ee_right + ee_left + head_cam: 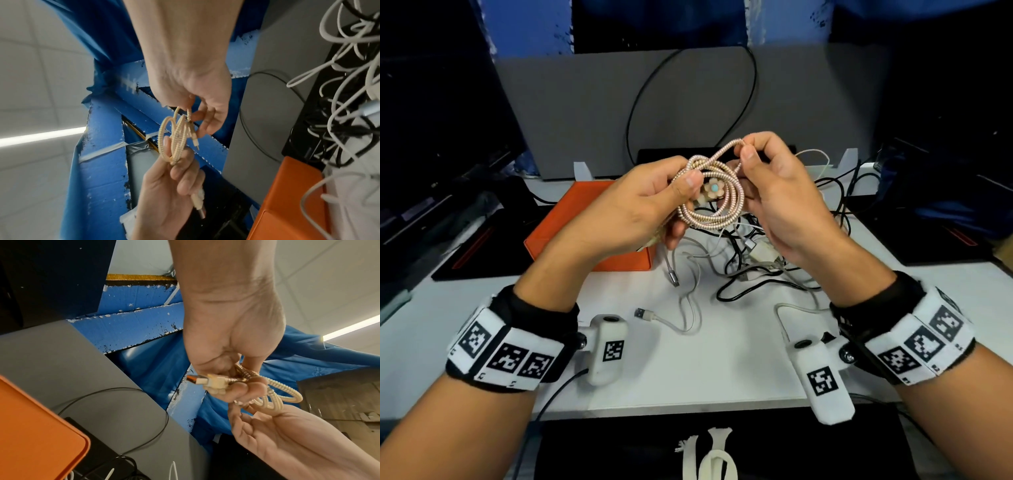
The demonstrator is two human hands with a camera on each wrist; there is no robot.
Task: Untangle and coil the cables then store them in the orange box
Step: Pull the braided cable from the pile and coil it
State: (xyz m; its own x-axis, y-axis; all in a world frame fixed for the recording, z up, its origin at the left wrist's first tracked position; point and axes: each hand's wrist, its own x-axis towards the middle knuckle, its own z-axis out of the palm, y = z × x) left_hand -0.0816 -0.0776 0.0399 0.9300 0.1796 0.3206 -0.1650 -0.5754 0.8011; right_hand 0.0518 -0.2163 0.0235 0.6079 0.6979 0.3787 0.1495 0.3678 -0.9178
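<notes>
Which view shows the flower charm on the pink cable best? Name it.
Head view: the flower charm faces the camera inside the coiled pink cable. The left wrist and right wrist views show only cable loops and plugs; no charm is visible.

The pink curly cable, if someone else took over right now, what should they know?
Left hand: pinches the coiled pink spiral-wrapped cable, USB plug sticking out past its fingers.
Right hand: pinches the cable's top loop.
Orange box: on the table, behind the left hand; its inside is not visible.
Done: pink cable mostly coiled, held above the table.
Left: finish the coil, put it in the box, then untangle the black and white cable pile.
</notes>
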